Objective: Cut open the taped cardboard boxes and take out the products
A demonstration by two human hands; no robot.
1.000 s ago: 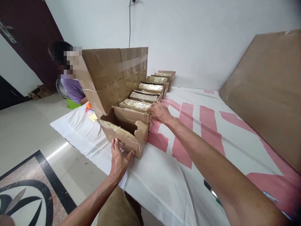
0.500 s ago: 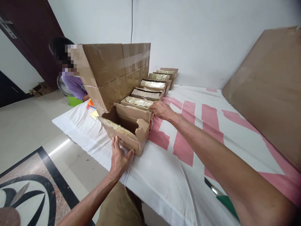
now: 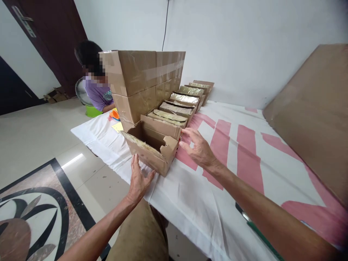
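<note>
An opened cardboard box (image 3: 148, 159) with torn edges stands near the front of the cloth-covered table; the part of its inside that shows holds nothing. Against its near side my left hand (image 3: 139, 179) rests with fingers and thumb spread. My right hand (image 3: 199, 148) is at the box's right far corner, its fingers apart and slightly bent; whether the fingertips touch the cardboard I cannot tell. A small red and white thing shows partly between that hand and the box. Right behind stands a row of opened boxes (image 3: 174, 116), several with packed contents showing.
Stacked taped cartons (image 3: 138, 72) stand left of the row. Behind them sits a person in a purple shirt (image 3: 95, 92). An orange object (image 3: 115, 114) and yellow paper (image 3: 117, 127) lie at the table's left edge. A green-handled tool (image 3: 258, 232) lies beneath my right forearm. A large cardboard sheet (image 3: 312, 108) leans right.
My right hand has moved from the box's far edge toward me and its fingers have spread. My left hand stays at the near side. The view has shifted slightly left.
</note>
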